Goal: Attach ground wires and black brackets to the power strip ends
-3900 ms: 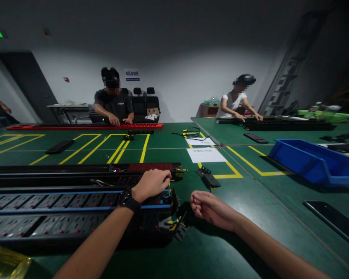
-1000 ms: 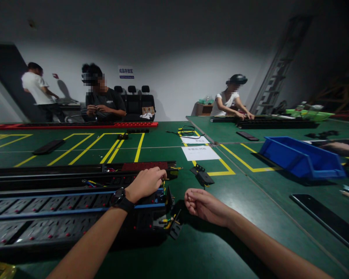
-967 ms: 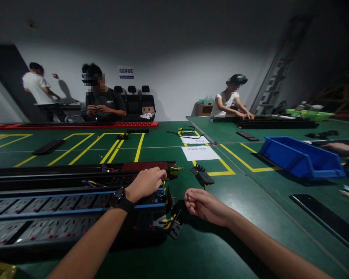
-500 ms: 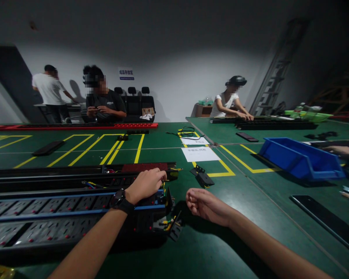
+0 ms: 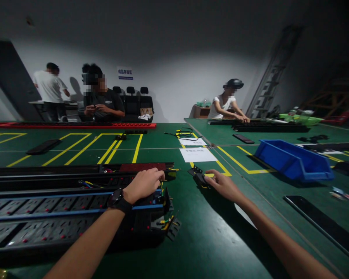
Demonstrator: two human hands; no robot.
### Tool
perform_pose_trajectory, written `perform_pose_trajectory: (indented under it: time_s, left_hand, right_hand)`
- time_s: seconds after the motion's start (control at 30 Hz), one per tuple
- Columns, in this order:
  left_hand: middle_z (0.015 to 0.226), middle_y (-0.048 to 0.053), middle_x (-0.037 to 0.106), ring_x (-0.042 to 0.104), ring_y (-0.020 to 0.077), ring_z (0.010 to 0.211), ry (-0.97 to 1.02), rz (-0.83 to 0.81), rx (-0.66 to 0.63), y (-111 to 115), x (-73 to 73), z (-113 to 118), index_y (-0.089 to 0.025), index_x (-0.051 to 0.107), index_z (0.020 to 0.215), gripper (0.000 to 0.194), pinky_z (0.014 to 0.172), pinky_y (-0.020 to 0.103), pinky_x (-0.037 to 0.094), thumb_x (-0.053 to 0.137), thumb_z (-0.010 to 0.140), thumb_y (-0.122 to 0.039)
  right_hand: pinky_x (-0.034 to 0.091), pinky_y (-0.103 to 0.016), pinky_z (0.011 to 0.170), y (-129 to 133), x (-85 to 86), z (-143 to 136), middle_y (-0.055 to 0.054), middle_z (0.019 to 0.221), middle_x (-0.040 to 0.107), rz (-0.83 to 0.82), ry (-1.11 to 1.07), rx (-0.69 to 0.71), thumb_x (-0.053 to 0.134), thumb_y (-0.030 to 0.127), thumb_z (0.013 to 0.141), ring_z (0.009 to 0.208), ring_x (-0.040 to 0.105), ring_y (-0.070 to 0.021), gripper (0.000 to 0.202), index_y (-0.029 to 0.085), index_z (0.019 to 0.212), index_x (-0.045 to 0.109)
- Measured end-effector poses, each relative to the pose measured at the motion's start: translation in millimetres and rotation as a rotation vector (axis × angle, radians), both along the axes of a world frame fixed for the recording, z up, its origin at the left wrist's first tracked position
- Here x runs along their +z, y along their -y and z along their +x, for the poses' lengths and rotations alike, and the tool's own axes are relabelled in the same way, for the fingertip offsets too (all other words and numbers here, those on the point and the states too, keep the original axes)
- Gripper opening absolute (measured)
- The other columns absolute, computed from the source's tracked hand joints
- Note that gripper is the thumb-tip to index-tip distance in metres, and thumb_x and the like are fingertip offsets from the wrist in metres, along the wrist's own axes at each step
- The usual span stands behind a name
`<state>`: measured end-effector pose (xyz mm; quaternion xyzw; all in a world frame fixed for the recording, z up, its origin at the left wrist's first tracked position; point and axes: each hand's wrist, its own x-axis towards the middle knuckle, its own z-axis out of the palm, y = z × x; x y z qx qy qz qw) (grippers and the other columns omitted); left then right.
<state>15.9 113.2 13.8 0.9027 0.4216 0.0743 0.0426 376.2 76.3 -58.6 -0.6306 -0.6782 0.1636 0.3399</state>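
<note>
Several long black power strips [image 5: 84,203], lined with black socket modules with red dots, lie side by side at the left. My left hand [image 5: 145,184], a watch on its wrist, rests over the right end of one strip, fingers curled down around it. Their tips are partly hidden. Beyond the strip ends, my right hand [image 5: 222,184] has thumb and fingers closed at the near right end of a small black end piece [image 5: 198,177] on the table. Another black end piece [image 5: 173,228] hangs on coloured wires from the nearest strip.
A blue bin [image 5: 293,161] stands at the right, with a dark phone-like slab [image 5: 320,223] nearer me. White paper sheets [image 5: 197,155] and a black cable [image 5: 186,133] lie ahead. Co-workers [image 5: 103,102] work across the green table [image 5: 151,153]; a red rail [image 5: 75,125] runs along its far side.
My right hand has moved forward and right, from above bare table to the small black end piece, and has taken hold of it. My left hand stays on the strip end. The view shifted slightly.
</note>
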Motion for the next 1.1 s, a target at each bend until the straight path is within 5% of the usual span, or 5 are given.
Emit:
perform_pose_trajectory:
  time_s: [0.17,0.37,0.73,0.9,1.1]
  left_hand:
    - [0.114,0.007,0.073,0.072,0.0257,0.099,0.011,-0.002,0.001,-0.4,-0.4,-0.9,-0.023,0.072,0.110,0.030,0.082,0.036,0.055,0.048,0.095,-0.011]
    - [0.115,0.007,0.073,0.072,0.0268,0.100,0.023,-0.002,0.001,-1.8,-2.9,-1.6,-0.023,0.072,0.111,0.030,0.082,0.038,0.055,0.048,0.096,-0.012]
    - [0.116,0.008,0.073,0.072,0.0278,0.103,0.002,-0.005,-0.003,0.5,0.3,0.1,-0.022,0.072,0.113,0.032,0.085,0.039,0.056,0.048,0.094,-0.011]
    - [0.114,0.008,0.073,0.072,0.0277,0.103,-0.008,-0.003,-0.003,1.0,1.1,0.5,-0.022,0.072,0.113,0.032,0.085,0.038,0.055,0.049,0.094,-0.011]
    - [0.114,0.008,0.074,0.072,0.0260,0.101,-0.001,0.005,-0.005,1.3,1.3,0.7,-0.022,0.072,0.110,0.030,0.085,0.035,0.055,0.050,0.094,-0.010]
  right_hand:
    - [0.051,-0.038,0.080,2.3,0.8,8.9,-0.015,0.108,0.075,-0.024,0.152,0.206,0.061,0.029,0.095,0.090,0.070,-0.0261,0.037,0.019,0.128,0.075]
    - [0.056,-0.038,0.084,4.8,6.3,9.8,-0.012,0.112,0.078,-0.037,0.303,0.228,0.067,0.030,0.095,0.096,0.073,-0.0267,0.036,0.024,0.129,0.076]
    - [0.060,-0.037,0.065,4.8,10.3,-1.2,-0.010,0.084,0.080,0.333,0.060,-0.091,0.050,0.040,0.102,0.068,0.076,-0.0259,0.035,0.023,0.110,0.080]
    - [0.061,-0.036,0.059,18.6,13.2,-33.7,-0.010,0.099,0.081,0.356,0.070,0.132,0.057,0.036,0.100,0.059,0.070,-0.0201,0.037,0.023,0.129,0.074]
    - [0.063,-0.043,0.081,21.4,-5.0,-77.9,-0.010,0.102,0.080,0.439,0.231,0.378,0.054,0.030,0.106,0.090,0.075,-0.0271,0.039,0.026,0.143,0.067]
